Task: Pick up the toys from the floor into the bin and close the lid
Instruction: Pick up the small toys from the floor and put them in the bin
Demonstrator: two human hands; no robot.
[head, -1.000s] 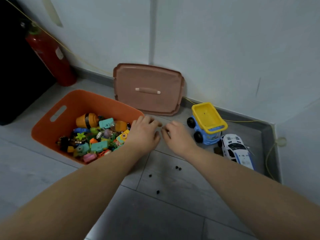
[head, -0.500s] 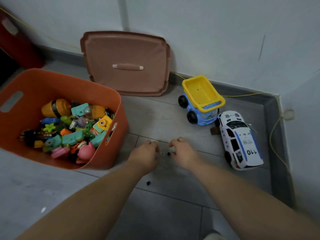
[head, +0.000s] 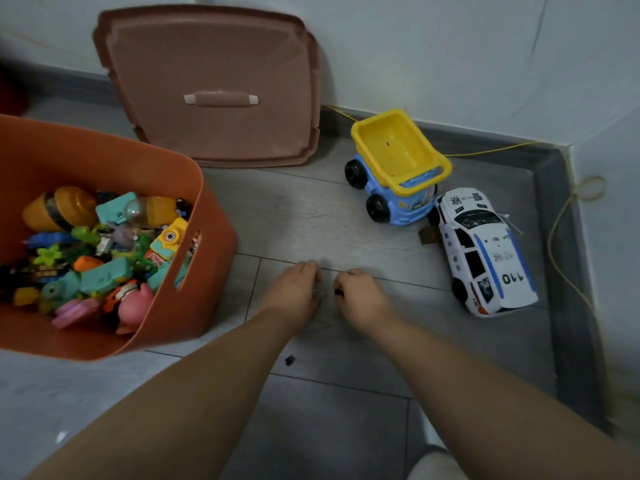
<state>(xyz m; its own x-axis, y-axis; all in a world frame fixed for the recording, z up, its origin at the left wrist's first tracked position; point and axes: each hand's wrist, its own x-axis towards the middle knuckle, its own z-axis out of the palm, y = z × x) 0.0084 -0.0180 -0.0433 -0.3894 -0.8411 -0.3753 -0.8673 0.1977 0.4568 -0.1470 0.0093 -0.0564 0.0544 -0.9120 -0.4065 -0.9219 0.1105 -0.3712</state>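
Observation:
The orange bin stands on the floor at the left, open and holding several small colourful toys. Its brown lid leans against the wall behind. A yellow-and-blue dump truck and a white police car sit on the floor at the right. My left hand and my right hand are low on the floor between bin and car, fingers curled, nearly touching. My right hand pinches a tiny black bead. My left hand's fingertips pinch tiny pale bits. Another black bead lies loose nearer me.
A yellow cord runs along the grey skirting in the right corner. A small brown scrap lies between the truck and the car. Walls close the space behind and to the right.
Both hands came back from beside the bin's rim to the floor nearer me and closed over the small beads there. The view has tilted down and closer.

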